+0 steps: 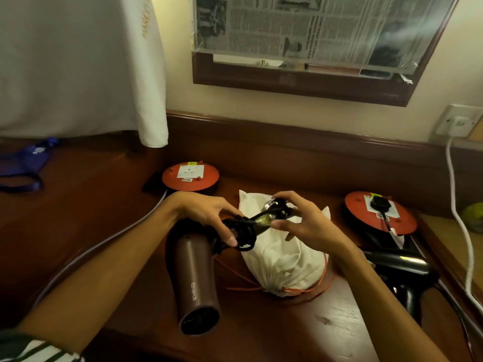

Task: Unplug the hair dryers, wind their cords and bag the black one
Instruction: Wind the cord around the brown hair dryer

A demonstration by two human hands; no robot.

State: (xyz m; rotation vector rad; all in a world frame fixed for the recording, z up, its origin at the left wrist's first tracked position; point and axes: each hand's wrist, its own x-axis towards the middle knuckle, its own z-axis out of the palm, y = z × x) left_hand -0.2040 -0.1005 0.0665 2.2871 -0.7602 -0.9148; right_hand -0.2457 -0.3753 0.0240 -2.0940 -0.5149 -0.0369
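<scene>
The left hand point(209, 212) grips the brown dryer point(193, 278) at its wound cord point(243, 231). The right hand point(305, 223) pinches the plug point(281, 207) just right of the coil, its free cord end pointing left toward it.

Two bare forearms reach forward from the lower corners, converging at centre. The left hand point(209, 215) curls its fingers downward in a grip, thumb extended toward the right hand point(305, 220), which pinches with raised fingertips, thumb pointing left, its wrist bent.
</scene>
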